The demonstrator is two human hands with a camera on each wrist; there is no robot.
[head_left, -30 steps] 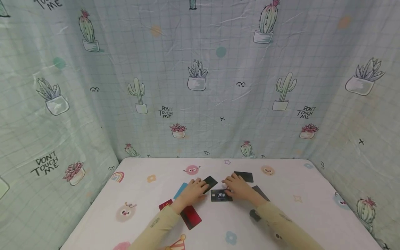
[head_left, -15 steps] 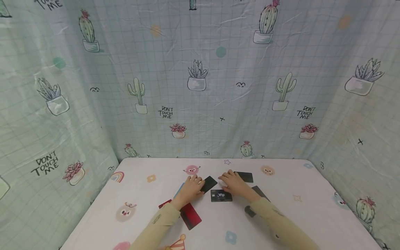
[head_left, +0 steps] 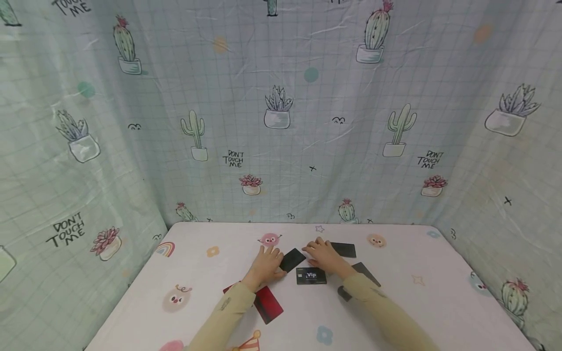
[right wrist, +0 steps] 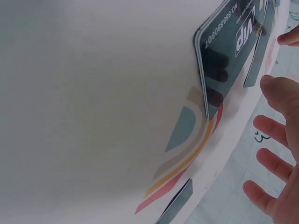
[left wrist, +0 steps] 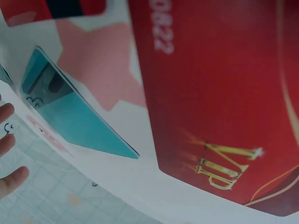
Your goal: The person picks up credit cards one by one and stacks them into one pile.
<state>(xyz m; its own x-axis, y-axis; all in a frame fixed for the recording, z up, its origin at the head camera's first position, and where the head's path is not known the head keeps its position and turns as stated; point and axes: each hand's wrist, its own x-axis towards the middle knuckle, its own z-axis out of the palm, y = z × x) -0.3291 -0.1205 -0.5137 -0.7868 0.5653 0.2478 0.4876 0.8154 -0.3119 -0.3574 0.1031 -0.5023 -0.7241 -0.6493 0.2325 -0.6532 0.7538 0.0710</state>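
Note:
My left hand (head_left: 265,265) hovers at the left edge of a dark card (head_left: 292,260), fingers spread, holding nothing. In the left wrist view its fingertips show at the left edge, apart from a blue card (left wrist: 88,116). A large red VIP card (left wrist: 215,102) lies closest to that camera. Palm down, my right hand (head_left: 324,256) is just above the black Vip card (head_left: 311,276), its fingers loosely extended around nothing. The right wrist view shows this Vip card (right wrist: 229,56) as a small stack, with the thumb and fingers off to its right.
A dark card (head_left: 345,249) lies behind the right hand, and a grey one (head_left: 366,274) sits beside the right forearm. Near the left forearm is the red card (head_left: 268,304); a second red card (left wrist: 56,9) is partly covered. Printed white cloth covers the table (head_left: 439,292).
The left hand has shifted slightly left and back, covering the blue card in the head view. The right hand has moved left and back, off the black Vip card. The cards stay put.

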